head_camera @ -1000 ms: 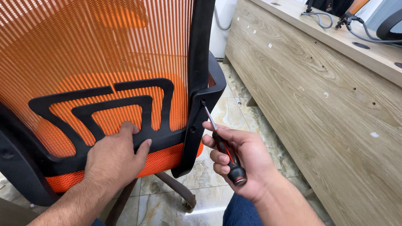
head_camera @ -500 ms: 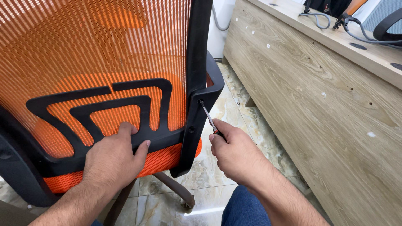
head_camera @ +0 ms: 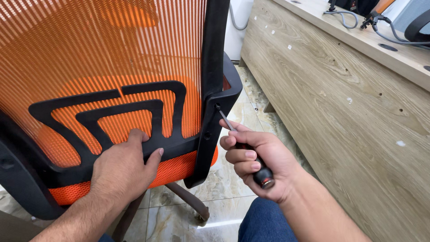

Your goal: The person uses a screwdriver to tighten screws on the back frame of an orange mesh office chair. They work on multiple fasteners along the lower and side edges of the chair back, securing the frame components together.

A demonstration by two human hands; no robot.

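While the head camera looks down at the back of an office chair, both hands are at work low on its frame.

Head view, chair: an orange mesh backrest [head_camera: 112,58] is held in a black plastic frame [head_camera: 214,67], with a black branching lumbar brace [head_camera: 134,112] across the lower mesh.

Head view, left hand: the left hand [head_camera: 123,168] lies palm-down on the bottom bar of the frame, fingers bent over the brace's lower edge, thumb spread to the right; it presses the chair and holds nothing loose.

Head view, right hand: the right hand [head_camera: 257,157] is wrapped tight around a screwdriver [head_camera: 244,145], whose black handle with a red ring sticks out below the curled fingers.

Head view, screwdriver: its thin metal shaft runs up and to the left from the fist, and the tip meets the right side post of the frame at a small dark screw hole [head_camera: 217,106]; whether the tip is seated in a screw head is hard to tell at this angle.

Head view, below: the orange seat edge [head_camera: 179,168] shows under the frame, a grey chair base leg [head_camera: 190,201] stands on a pale tiled floor [head_camera: 233,179], and a blue-trousered knee [head_camera: 264,222] is at the bottom.

Head view, right side: a light wood-grain desk panel [head_camera: 340,103] stands near the chair, with grey cables [head_camera: 345,18] on its top.
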